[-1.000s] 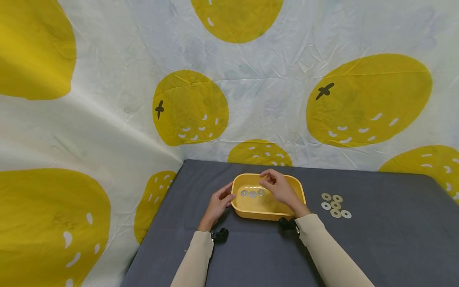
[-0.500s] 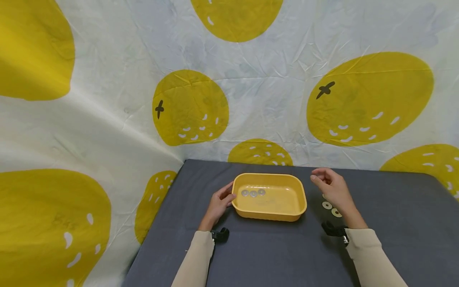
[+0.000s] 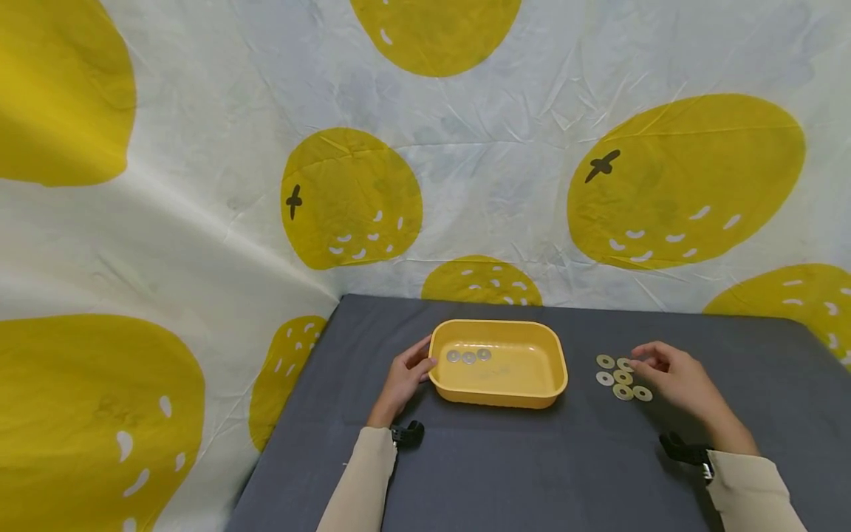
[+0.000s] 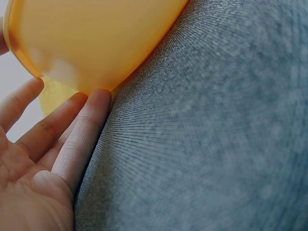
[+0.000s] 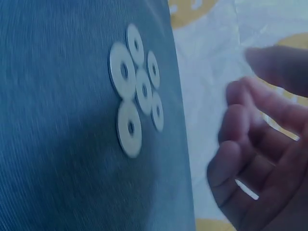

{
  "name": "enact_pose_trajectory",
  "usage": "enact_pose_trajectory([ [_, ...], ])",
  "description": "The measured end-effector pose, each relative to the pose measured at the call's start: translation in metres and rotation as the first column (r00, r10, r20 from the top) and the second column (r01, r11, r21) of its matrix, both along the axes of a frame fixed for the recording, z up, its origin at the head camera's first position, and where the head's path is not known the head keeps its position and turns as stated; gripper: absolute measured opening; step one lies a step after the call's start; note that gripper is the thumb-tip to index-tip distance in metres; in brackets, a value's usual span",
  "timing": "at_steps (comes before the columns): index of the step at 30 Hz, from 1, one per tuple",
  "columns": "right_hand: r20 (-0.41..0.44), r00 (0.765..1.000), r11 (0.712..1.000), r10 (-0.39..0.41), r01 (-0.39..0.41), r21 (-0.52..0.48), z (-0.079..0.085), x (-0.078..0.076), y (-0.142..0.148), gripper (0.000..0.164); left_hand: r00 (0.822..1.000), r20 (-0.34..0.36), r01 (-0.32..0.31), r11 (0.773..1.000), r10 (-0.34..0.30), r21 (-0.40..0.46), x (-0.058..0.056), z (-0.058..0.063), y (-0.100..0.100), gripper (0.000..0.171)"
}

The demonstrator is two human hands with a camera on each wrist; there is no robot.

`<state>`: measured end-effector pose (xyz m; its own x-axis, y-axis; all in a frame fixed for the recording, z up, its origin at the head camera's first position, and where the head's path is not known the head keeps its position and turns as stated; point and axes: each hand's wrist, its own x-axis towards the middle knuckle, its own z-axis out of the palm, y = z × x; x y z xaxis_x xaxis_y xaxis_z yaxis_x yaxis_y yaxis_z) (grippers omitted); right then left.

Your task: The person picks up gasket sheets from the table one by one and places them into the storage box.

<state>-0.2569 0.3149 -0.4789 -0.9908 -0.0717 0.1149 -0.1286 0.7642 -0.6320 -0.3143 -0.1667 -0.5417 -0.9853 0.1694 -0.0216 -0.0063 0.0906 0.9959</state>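
Note:
A yellow plastic tray (image 3: 499, 399) stands on the grey cloth, and three metal washers (image 3: 468, 357) lie inside it, towards its left end. My left hand (image 3: 402, 380) holds the tray's left end, thumb over the rim and fingers against the outer wall. The left wrist view shows those fingertips (image 4: 98, 98) low on the wall, close to the cloth. To the tray's right, several washers (image 3: 623, 377) lie flat in a cluster. My right hand (image 3: 681, 377) hovers at the cluster's right side, fingers loosely bent. In the right wrist view nothing sits between thumb and fingers.
Dark grey cloth (image 3: 518, 473) covers the table. Behind and to the left hangs a white fabric (image 3: 492, 192) printed with yellow fruit. A black wrist camera (image 3: 685, 449) is strapped to the right wrist, another (image 3: 407, 434) to the left.
My right hand has moved from above the tray rightwards, passing over the washer cluster, and down to its right side. The left hand, the tray and the washers have stayed in place.

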Motion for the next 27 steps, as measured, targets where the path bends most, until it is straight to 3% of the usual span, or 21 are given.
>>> enact_pose_trajectory([
  [8,0.071,0.993,0.986,0.092,-0.101,0.132,-0.009,-0.001,0.016,0.027,1.0,-0.014,-0.02,1.0,0.019,-0.018,0.002,-0.002,0.001,0.052],
  [18,0.125,0.989,0.974,0.082,-0.106,0.198,-0.021,-0.006,0.022,0.026,1.0,-0.005,-0.022,1.0,0.022,-0.016,0.001,-0.001,0.0,0.053],
  [27,0.158,0.986,0.978,0.06,-0.09,0.189,-0.024,-0.008,0.024,0.024,1.0,-0.009,0.014,1.0,-0.014,-0.024,0.012,0.026,0.001,0.056],
])
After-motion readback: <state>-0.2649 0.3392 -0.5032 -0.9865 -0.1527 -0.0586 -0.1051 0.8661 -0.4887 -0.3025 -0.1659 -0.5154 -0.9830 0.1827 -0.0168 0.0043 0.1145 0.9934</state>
